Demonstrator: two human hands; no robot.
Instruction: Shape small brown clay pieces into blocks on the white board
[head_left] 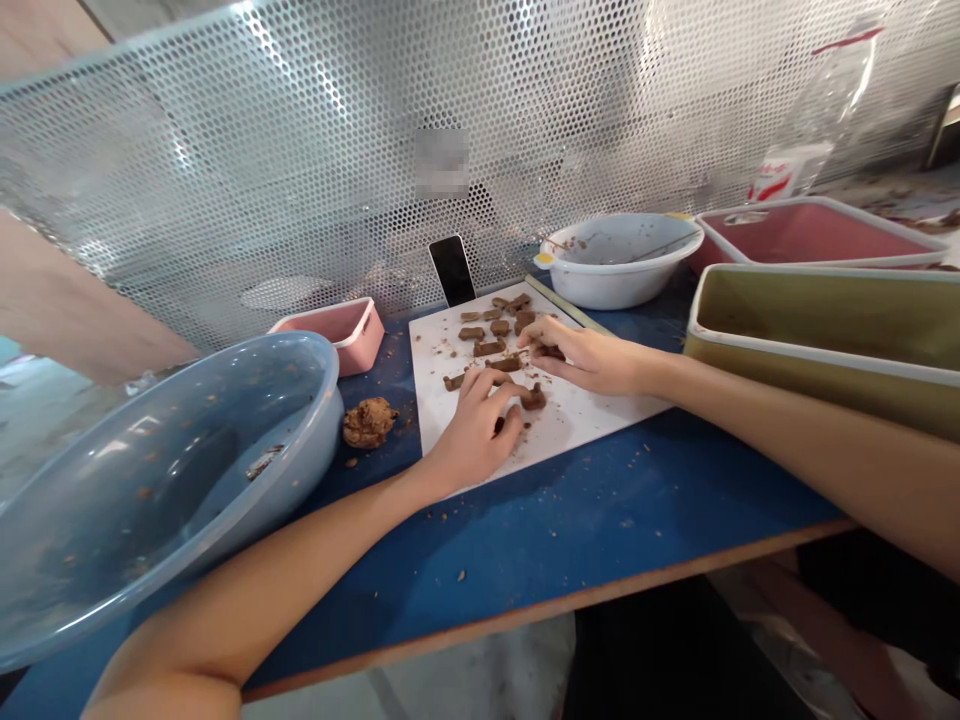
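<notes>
Several small brown clay-like pieces (489, 348) lie in loose rows on a white board (442, 440), with crumbs scattered among them. Over the near part of the board is my left hand (476, 425), its fingers curled down at a brown piece (534, 398) with a knobbed end. Part of that piece is covered by the fingers. My right hand (581, 357) reaches in from the right, thumb and fingers drawn together above the pieces. A thin brown stick seems to show at its fingertips, but what it grips is too small to name. Under its palm lies another dark piece.
A rough brown lump (370, 423) sits beside a big blue basin (315, 400) at left. Behind are a small pink box (364, 335) and a propped phone (452, 270). A white basin (622, 285), red bin (825, 225) and olive bin (817, 375) stand right.
</notes>
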